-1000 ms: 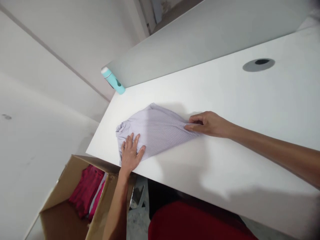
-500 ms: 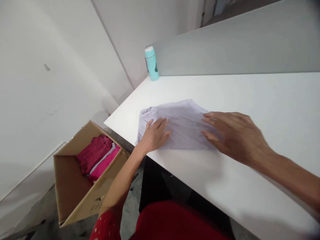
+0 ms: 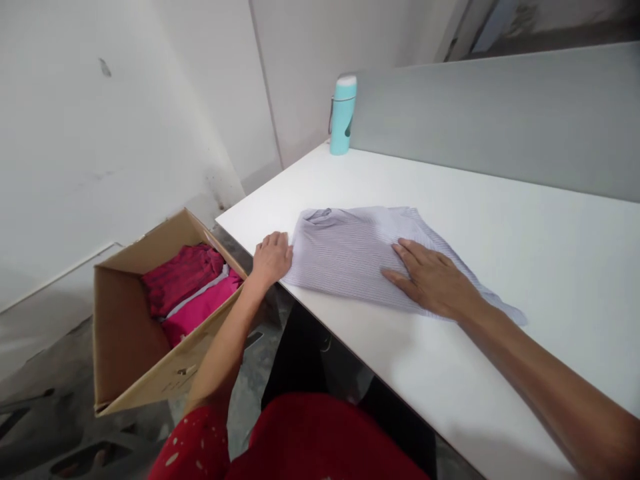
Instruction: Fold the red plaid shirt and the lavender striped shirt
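Note:
A pale lavender, thinly striped shirt [image 3: 345,257] lies folded and flat on the white table, with a collar-like fold at its upper left. At the shirt's left edge, my left hand [image 3: 273,259] rests palm down on the table, fingers close together and thumb side touching the cloth. My right hand [image 3: 434,277] lies open on the right part of the shirt, fingers stretched out and thumb apart. Beyond that hand, a narrow tail of the cloth reaches to the right, partly behind my wrist.
An open cardboard box [image 3: 135,393] stands left of the table, lower down, with folded magenta and dark red clothes [image 3: 183,277] inside. A turquoise bottle [image 3: 342,120] stands at the table's back corner by a grey partition [image 3: 490,120]. The white table [image 3: 550,267] extends right.
My left hand has moved off the shirt to its left edge. My right hand has come down flat on the cloth, and a tail of cloth now shows at right. The view has shifted.

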A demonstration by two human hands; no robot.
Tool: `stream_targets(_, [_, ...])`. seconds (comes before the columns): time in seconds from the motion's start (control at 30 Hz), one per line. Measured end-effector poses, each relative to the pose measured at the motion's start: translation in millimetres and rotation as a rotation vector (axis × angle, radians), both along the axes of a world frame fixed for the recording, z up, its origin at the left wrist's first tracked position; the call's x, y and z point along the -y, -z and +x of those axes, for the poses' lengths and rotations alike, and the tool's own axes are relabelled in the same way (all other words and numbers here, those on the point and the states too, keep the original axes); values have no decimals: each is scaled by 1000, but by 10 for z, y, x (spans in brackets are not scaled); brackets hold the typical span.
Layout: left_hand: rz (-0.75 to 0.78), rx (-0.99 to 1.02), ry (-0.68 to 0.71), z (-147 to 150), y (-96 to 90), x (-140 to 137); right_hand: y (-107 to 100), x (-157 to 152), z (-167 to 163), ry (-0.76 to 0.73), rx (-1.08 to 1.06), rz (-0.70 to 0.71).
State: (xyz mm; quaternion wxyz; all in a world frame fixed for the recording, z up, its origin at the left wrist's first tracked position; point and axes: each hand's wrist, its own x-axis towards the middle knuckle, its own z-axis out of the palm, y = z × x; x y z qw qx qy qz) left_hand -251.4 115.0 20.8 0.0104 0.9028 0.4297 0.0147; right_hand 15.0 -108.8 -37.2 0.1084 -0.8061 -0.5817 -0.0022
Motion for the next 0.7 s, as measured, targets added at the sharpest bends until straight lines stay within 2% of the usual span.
stream_targets(0.07, [5, 51, -62, -40, -42, 29, -23, -1, -25, 4, 5, -7])
stream_targets(0.2, [-138, 169, -132, 12, -135, 109, -27, -4, -44, 10, 21, 3])
stream_targets(0.3, [-170, 123, -165, 85, -168, 129, -16, 2, -46, 1, 35, 21])
stream_targets(0.47, [-171, 81, -198, 127, -119, 111, -28, 11, -59, -1, 47, 30])
stream_targets(0.7, [-261, 287, -258, 69, -59, 82, -26, 11, -69, -4, 67, 56])
